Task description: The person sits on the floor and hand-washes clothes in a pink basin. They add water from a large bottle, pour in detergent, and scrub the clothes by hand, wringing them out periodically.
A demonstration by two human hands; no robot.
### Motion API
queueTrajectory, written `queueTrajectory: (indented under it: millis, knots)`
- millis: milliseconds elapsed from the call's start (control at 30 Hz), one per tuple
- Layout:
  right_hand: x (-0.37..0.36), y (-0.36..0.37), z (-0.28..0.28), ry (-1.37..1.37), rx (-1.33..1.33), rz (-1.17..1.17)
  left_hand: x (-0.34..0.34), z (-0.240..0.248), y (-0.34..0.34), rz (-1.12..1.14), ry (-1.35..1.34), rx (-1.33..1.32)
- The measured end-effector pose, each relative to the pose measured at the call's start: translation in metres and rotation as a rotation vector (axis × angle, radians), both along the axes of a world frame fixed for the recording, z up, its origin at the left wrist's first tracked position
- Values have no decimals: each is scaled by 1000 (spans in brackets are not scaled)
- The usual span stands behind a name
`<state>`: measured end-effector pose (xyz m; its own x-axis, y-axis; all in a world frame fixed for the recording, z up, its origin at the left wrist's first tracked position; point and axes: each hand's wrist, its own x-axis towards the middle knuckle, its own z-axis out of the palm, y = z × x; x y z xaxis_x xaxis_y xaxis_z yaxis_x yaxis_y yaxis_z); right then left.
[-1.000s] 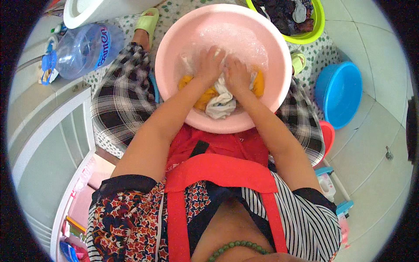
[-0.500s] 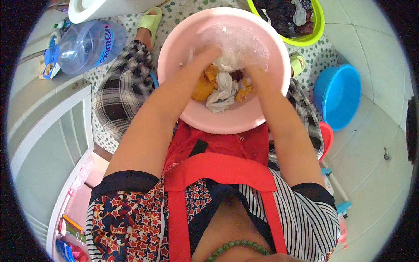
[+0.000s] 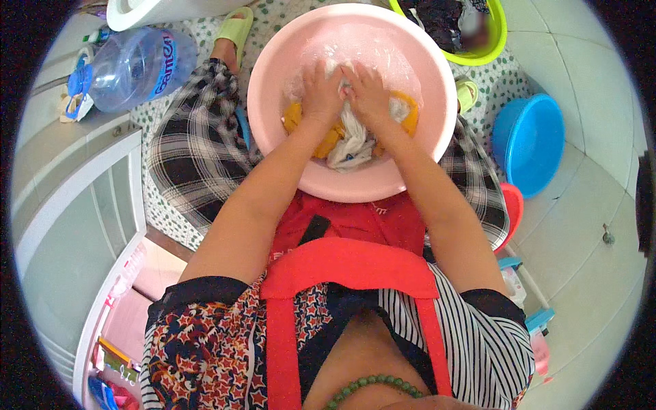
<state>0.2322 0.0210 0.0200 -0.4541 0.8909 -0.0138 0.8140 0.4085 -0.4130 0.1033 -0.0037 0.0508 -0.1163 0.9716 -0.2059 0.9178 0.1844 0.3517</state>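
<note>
In the head view, lifts the left hand point(image 3: 322, 94) and right hand point(image 3: 367, 96) into clearer sight, nearer each other than half a second ago. Holds them side by side, almost touching, over the white cloth point(image 3: 353, 147) inside the pink basin point(image 3: 352, 190); cannot tell if gripping it. Shows yellow cloth point(image 3: 292, 119) alongside. Nestles the basin between plaid-covered knees point(image 3: 195, 160), likely for easy two-handed reach. Beneath, shows green-speckled floor point(image 3: 162, 205); nearby, a blue basin point(image 3: 534, 147), a lime tub point(image 3: 502, 35), a large bottle point(image 3: 130, 76).
</note>
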Motion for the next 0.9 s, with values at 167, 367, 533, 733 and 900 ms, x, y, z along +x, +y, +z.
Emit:
queueTrajectory:
  millis: [167, 367, 533, 733, 900]
  knots:
    - [-6, -10, -40, -99, -378, -160, -11, -94, -3, 45, -181, -155]
    - [7, 27, -73, -90, -512, -217, -6, -45, 34, 213, -332, -290]
    - [21, 22, -104, -67, -190, -243, -13, -48, 48, 92, -167, -193]
    - [20, 7, -8, 384, -22, -405, -13, 10, 45, 76, -213, -215]
    - [35, 11, -9, 1072, -306, -773, -27, -34, 45, 169, -303, 344]
